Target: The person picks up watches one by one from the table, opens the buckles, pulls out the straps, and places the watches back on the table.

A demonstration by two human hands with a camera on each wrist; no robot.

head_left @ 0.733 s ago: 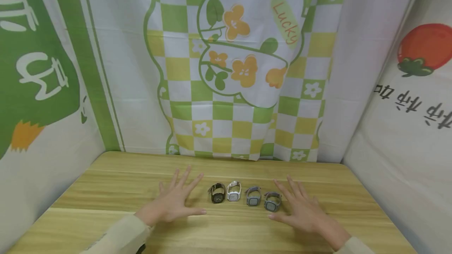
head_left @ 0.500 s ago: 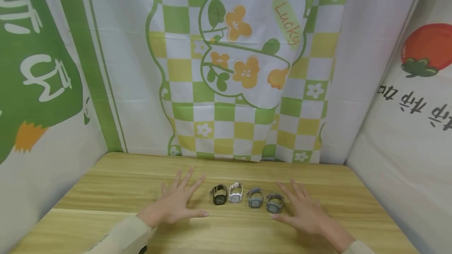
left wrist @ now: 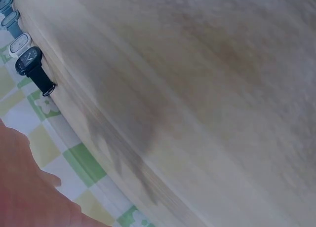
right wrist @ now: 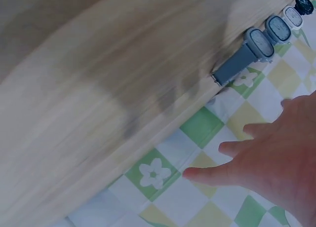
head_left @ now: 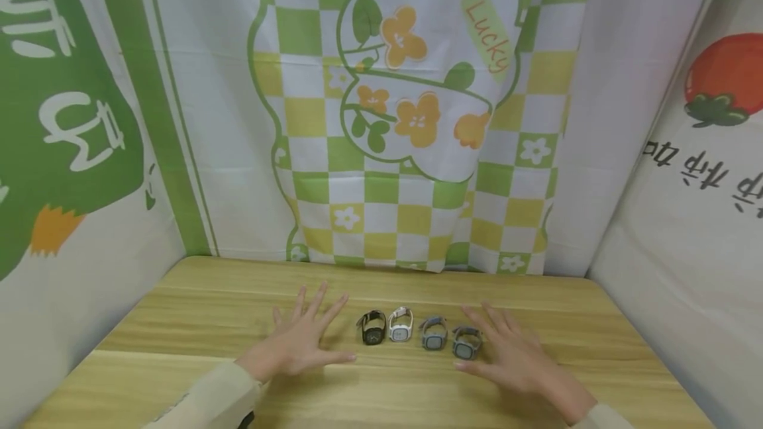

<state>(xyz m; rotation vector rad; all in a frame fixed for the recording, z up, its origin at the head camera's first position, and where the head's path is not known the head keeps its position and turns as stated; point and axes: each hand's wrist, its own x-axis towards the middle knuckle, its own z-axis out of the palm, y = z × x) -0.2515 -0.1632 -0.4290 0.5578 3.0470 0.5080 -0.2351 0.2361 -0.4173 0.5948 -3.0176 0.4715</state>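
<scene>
Several wristwatches stand in a row on the wooden table [head_left: 334, 396]. From left to right in the head view come a black watch [head_left: 373, 335], a white watch [head_left: 400, 333], a grey-blue watch [head_left: 434, 341] and another grey-blue watch [head_left: 467, 347]. To the left of the black watch, my left hand [head_left: 298, 339] hovers with fingers spread, holding nothing. My right hand [head_left: 512, 356], also spread, is beside the rightmost watch; its fingertips lie close to that watch in the head view. The right wrist view shows this hand [right wrist: 276, 160] apart from the watches, above the table.
Behind the table hangs a green, yellow and white checked cloth [head_left: 381, 210]. White printed cloths form the left wall [head_left: 119, 270] and the right wall [head_left: 673, 263]. The table's far edge meets the checked cloth.
The head view has shifted slightly, moving the whole scene a little to the right. Both hands stay spread at nearly the same places beside the watches.
</scene>
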